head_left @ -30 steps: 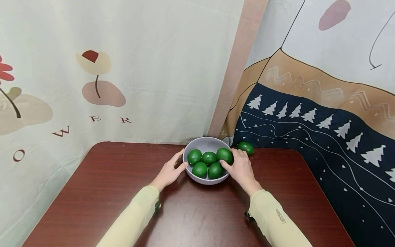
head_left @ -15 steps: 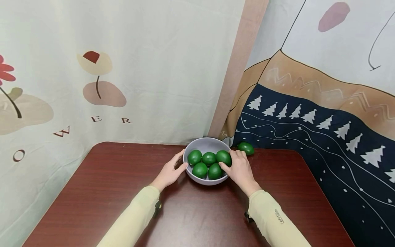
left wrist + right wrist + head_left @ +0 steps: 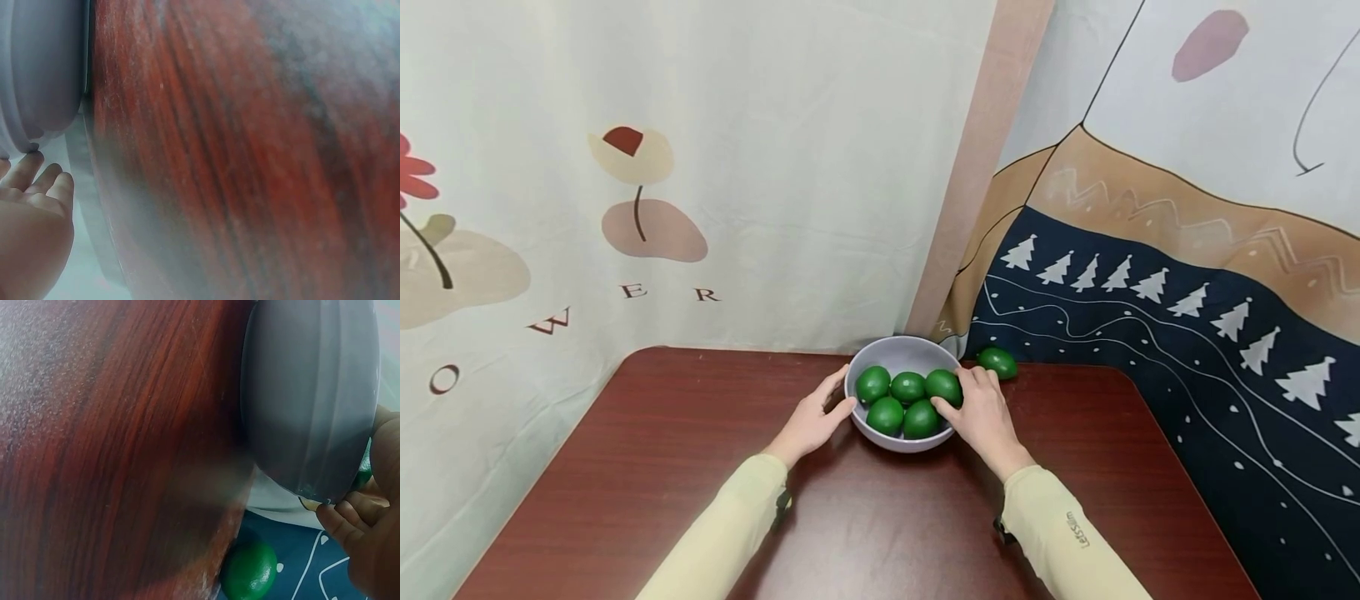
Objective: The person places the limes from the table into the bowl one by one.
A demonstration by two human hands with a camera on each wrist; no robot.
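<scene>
A grey bowl [image 3: 904,445] stands at the back edge of the table, with several glossy green limes [image 3: 886,415] in it. My left hand [image 3: 808,423] holds the bowl's left side, thumb at the rim and fingers along the outer wall. In the left wrist view, its fingertips meet the bowl just under the rim. My right hand [image 3: 987,414] reaches over the right rim. Its thumb and index finger pinch the rightmost lime [image 3: 943,386] inside the bowl, while other fingers [image 3: 340,528] lie outside against the bowl wall.
Another lime [image 3: 997,362] lies on the table just behind and right of the bowl, close to the back edge. The dark red wooden table [image 3: 880,533] has rounded back corners. Printed curtains [image 3: 775,208] hang right behind it.
The lime between my right thumb and index finger has shifted slightly left and down into the bowl. The front right lime has shifted slightly left. My left hand stays put.
</scene>
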